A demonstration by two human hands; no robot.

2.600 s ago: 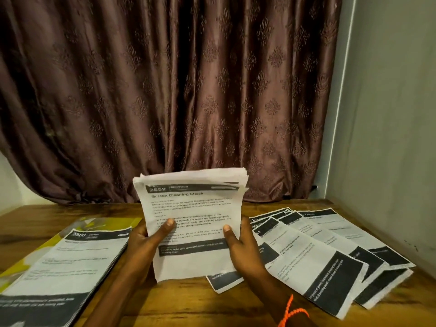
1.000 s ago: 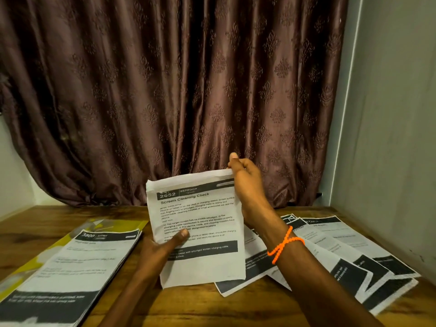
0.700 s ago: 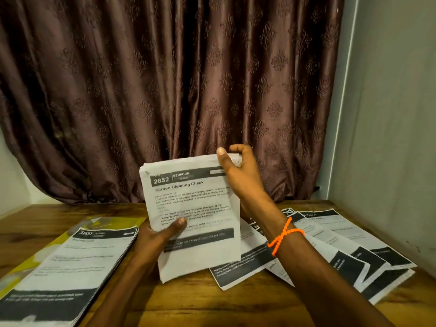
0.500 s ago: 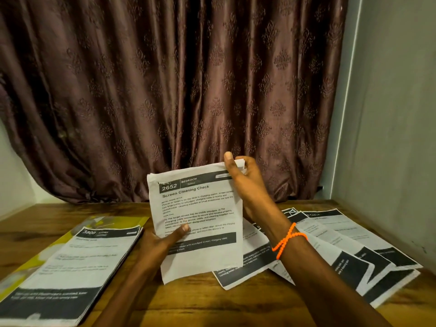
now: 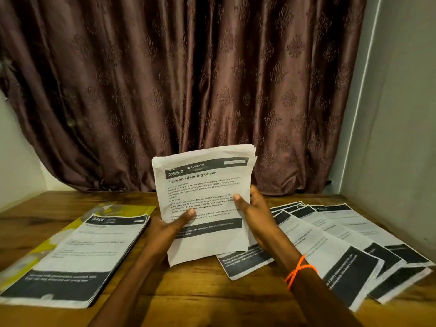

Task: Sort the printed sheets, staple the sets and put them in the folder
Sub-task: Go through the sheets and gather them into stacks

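Head view: left hand (image 5: 165, 228) and right hand (image 5: 256, 212) both grip an upright white printed stack (image 5: 204, 204) above the brown wooden table (image 5: 188, 291), between the yellow folder (image 5: 113, 210) and fanned sheets (image 5: 342, 244). Sorting seems underway; next, place the top sheet.

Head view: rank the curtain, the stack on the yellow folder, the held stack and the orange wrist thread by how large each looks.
1. Curtain.
2. Stack on the yellow folder and held stack: look alike, nearness makes it unsure.
3. Orange wrist thread.
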